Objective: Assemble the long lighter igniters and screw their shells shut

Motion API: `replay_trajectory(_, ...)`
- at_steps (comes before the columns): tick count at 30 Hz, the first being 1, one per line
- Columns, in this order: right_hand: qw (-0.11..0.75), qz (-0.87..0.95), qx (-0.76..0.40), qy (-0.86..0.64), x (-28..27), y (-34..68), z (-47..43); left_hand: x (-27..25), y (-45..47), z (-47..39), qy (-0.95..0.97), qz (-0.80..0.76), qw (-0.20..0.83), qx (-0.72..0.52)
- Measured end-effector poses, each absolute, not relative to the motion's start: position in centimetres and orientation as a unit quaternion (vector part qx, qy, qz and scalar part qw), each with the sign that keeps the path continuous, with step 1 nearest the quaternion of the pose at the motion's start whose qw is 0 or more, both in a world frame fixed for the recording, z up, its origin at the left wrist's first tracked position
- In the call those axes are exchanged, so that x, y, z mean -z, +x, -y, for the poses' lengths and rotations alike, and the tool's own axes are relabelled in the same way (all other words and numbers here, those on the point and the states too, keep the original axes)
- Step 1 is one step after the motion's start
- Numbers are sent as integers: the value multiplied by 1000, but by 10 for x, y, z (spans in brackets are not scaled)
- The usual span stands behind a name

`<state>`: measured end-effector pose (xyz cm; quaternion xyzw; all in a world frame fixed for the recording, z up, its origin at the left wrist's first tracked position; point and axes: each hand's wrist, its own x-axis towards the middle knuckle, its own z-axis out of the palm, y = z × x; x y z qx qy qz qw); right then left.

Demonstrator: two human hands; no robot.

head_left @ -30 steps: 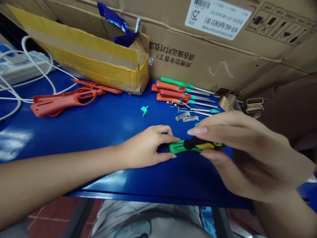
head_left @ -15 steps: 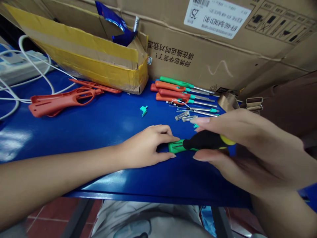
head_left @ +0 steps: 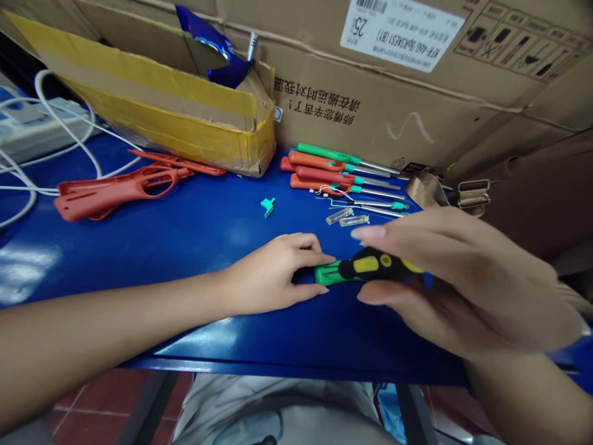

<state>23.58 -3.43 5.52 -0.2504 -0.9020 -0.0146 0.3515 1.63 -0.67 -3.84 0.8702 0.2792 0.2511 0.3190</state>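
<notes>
My left hand (head_left: 273, 272) pinches the end of a green lighter casing (head_left: 327, 275) between thumb and forefinger, against the blue table. Around a screwdriver (head_left: 368, 264) with a black and yellow handle, my right hand (head_left: 467, 278) has its thumb and fingers closed. The handle lies above the casing and covers most of it. I cannot see the screwdriver's tip. Just beyond my right fingertips are two small clear fuel tanks (head_left: 354, 220). A small turquoise plastic piece (head_left: 267, 207) rests behind my left hand.
Several long-nosed lighters (head_left: 319, 176) lie in a row at the back, with metal tubes and thin wires (head_left: 377, 207) before them. Red-orange casing halves (head_left: 109, 191) are at left. A yellow-taped carton (head_left: 194, 130), a power strip (head_left: 41, 127) and a large cardboard box (head_left: 319, 74) border the table.
The screwdriver handle has turned, so its yellow patches now face up. My right fingers have shifted slightly left. My left hand stays put on the green casing.
</notes>
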Motion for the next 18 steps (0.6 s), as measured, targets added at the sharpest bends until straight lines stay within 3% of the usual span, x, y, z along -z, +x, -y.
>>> replay_trajectory(6,356,908,-71,-211,-51,243,30,38,16,7,872,-279,321,-241)
replay_trajectory(13,373,908,-13,-189,-51,238,25,40,16,8,872,-289,315,-237)
replay_trajectory(18,370,903,-110,-189,-49,243,24,40,16,8,872,-288,314,-242)
